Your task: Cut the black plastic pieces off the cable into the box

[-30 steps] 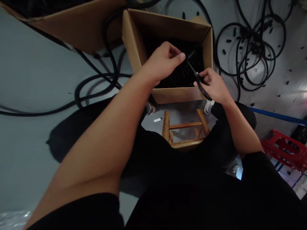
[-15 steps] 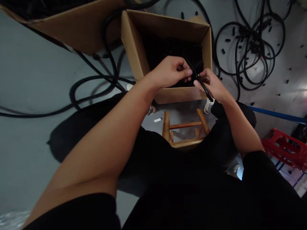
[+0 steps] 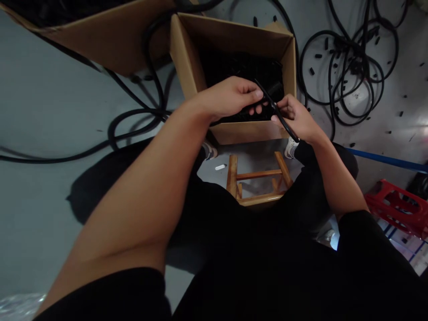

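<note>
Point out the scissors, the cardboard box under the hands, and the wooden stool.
Scissors [image 3: 278, 113], head view: the middle, near the pivot.
Cardboard box [image 3: 249, 133], head view: outer face of the near wall.
Wooden stool [image 3: 259, 174], head view: middle of a crossbar.

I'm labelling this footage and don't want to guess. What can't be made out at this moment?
In the head view:
Black piece in the left hand: full shape unclear; fingers cover part and it blends into the dark contents behind.
Scissors in the right hand: seen edge-on, so blade opening is unclear.
Open box: individual contents too dark, partly behind the left hand.
Upper-left box: cut off by the top edge.
</note>
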Action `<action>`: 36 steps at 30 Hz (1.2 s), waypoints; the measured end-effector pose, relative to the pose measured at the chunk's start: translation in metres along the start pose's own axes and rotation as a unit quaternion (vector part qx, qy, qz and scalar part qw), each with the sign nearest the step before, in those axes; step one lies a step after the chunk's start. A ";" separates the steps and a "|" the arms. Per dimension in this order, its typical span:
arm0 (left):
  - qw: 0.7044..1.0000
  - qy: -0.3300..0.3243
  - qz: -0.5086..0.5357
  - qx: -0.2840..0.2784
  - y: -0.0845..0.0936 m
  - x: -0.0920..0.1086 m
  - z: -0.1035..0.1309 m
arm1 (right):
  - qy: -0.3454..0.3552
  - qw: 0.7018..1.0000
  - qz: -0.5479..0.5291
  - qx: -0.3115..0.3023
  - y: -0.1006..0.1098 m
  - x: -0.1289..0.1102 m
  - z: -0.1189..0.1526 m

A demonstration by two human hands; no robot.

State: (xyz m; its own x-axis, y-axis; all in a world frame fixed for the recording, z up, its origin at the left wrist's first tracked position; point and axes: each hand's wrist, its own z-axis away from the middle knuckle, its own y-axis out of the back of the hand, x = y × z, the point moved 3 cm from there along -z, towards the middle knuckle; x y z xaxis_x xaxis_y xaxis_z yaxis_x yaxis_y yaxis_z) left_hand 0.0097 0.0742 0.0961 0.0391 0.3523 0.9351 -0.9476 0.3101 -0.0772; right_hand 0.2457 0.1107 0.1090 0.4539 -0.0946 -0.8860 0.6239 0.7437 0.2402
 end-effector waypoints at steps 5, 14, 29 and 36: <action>1.000 0.005 0.019 -0.017 0.005 -0.005 0.001 | -0.009 1.000 -0.015 -0.006 0.002 -0.008 0.004; 0.999 0.017 0.046 0.006 0.007 -0.020 -0.005 | -0.085 0.995 -0.044 -0.010 -0.004 -0.017 0.011; 0.955 0.026 0.172 0.241 0.017 0.005 0.000 | -0.043 0.998 0.051 0.021 0.004 -0.011 0.005; 0.958 0.050 0.199 0.199 -0.001 0.003 -0.005 | -0.015 0.994 0.105 0.035 -0.007 -0.021 0.006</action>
State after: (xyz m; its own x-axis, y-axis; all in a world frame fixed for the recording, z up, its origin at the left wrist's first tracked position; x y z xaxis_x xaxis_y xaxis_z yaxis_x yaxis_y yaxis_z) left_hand 0.0122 0.0790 0.0971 -0.3396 0.4622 0.8192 -0.9387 -0.2215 -0.2642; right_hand 0.2353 0.1038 0.1283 0.5962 0.0376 -0.8020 0.5558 0.7015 0.4461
